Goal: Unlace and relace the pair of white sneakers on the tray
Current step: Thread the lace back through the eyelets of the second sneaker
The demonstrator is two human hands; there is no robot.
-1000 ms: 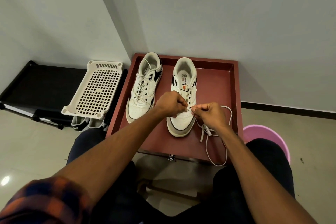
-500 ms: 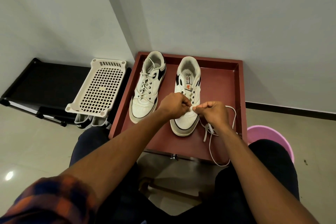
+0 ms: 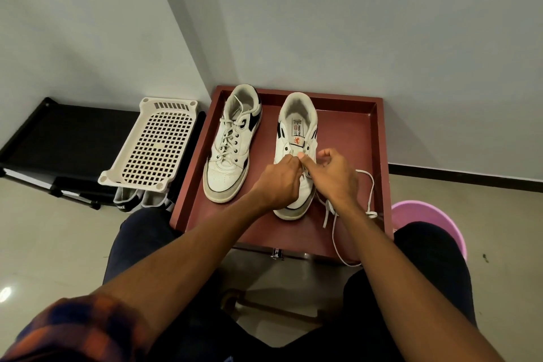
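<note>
**Entry: both hands at the eyelets of the right-hand sneaker**

The dark red tray (image 3: 346, 132) sat with its far rim against the wall. Its left rim lay just beside a white perforated basket (image 3: 152, 147), and a pink bucket (image 3: 426, 214) stood off its near right corner.

Two white sneakers stood in the tray, toes toward the near edge. The laced sneaker (image 3: 232, 150) was at the left. The mostly unlaced sneaker (image 3: 296, 129) was in the middle, its tongue exposed.

The right third of the tray floor was bare except for the loose lace (image 3: 368, 185). The lace looped there and trailed over the near rim.

The left hand (image 3: 277, 182) and right hand (image 3: 335, 173) met above the unlaced sneaker's eyelet rows. The left fingers (image 3: 289, 160) were curled, their tips pinching the lace. The right thumb and forefinger pinched the same lace, and the other right fingers were loosely bent.

The basket rested tilted on a black rack (image 3: 64, 135). Another pair of shoes (image 3: 129, 203) sat under its near end on the floor.
</note>
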